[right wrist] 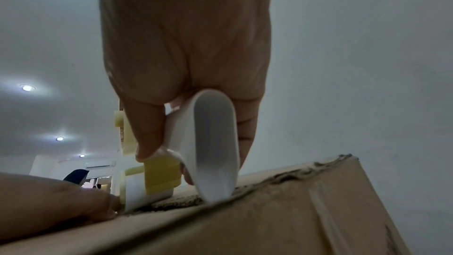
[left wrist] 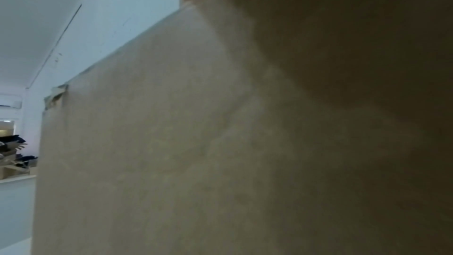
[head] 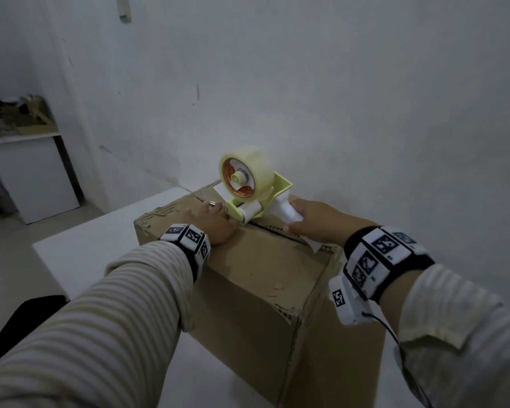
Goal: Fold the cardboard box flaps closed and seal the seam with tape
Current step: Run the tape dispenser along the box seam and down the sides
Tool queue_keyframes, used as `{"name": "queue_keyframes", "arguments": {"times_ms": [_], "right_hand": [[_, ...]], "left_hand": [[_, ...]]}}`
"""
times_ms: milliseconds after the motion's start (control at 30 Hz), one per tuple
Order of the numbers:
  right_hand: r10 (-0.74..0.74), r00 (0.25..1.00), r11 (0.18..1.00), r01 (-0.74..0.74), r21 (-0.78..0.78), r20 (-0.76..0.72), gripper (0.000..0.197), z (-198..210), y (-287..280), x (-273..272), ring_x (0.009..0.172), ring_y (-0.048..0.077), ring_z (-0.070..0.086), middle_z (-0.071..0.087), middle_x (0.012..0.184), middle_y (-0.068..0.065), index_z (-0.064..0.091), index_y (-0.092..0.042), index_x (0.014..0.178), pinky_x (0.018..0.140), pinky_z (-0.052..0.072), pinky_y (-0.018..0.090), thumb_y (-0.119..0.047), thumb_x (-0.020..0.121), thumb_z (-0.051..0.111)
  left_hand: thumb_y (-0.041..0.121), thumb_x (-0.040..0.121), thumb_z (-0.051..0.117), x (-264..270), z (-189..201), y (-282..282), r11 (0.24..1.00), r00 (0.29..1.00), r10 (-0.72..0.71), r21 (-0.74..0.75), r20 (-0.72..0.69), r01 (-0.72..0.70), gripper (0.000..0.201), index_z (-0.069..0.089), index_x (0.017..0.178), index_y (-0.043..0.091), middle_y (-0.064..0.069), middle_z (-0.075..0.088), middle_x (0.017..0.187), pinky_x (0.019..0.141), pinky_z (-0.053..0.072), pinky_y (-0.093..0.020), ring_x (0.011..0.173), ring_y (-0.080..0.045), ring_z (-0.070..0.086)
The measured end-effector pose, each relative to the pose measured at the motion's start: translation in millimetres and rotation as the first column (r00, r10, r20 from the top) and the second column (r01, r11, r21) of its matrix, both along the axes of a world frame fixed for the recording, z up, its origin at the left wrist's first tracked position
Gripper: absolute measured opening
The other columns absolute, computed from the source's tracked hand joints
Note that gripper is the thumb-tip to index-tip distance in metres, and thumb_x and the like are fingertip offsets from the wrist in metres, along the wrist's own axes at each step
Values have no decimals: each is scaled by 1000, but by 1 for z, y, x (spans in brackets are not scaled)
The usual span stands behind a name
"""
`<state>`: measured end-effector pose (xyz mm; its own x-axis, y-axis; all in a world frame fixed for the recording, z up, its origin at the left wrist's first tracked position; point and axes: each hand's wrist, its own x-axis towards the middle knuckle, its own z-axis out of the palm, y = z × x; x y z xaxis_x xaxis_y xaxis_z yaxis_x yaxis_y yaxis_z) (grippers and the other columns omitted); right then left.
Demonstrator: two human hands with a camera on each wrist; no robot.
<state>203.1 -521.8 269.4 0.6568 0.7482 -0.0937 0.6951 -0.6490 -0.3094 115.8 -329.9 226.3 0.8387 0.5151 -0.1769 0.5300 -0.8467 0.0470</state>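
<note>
A brown cardboard box (head: 262, 278) stands on a white table (head: 80, 240), its top flaps folded down with a ragged seam (head: 274, 229) between them. A yellow tape dispenser (head: 249, 184) with a pale tape roll sits on the seam, its white roller touching the cardboard. My right hand (head: 312, 222) grips the dispenser's white handle (right wrist: 213, 143), fingers curled round it. My left hand (head: 212, 222) lies flat on the left flap beside the roller, fingers straight. The left wrist view shows mostly the box's side (left wrist: 171, 143).
A white wall rises close behind the box. A low white shelf (head: 27, 172) with clutter stands at the far left. A dark flat object (head: 21, 325) lies at the table's left edge. A cable hangs from my right wrist.
</note>
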Motion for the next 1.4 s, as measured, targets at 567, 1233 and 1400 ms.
{"name": "queue_keyframes", "arguments": {"times_ms": [567,1233,1400], "right_hand": [[-33,997,999,32,-13,-75,50,8,-38,11,103,23,54,57,127,9,48,-15,134,86,41,30,-27,88,62],[-134,980,968,162,191,-149,21,-9,-98,0,66,22,61,66,92,11,57,-16,105,63,46,27,-20,86,65],[-150,984,971,165,172,-93,21,-11,-104,0,64,19,60,64,88,7,56,-17,103,55,42,20,-21,85,66]], "left_hand": [[20,105,17,1,5,-6,985,979,-80,139,-188,107,46,23,149,10,-4,11,160,117,15,-52,148,-24,10],[97,46,29,-8,-5,-113,991,996,-92,-102,-7,90,124,12,150,31,0,10,160,112,13,-60,147,-26,11],[98,44,37,-14,1,-146,991,1000,-9,-130,-20,7,132,13,151,24,-9,2,161,112,7,-65,148,-30,2]]}}
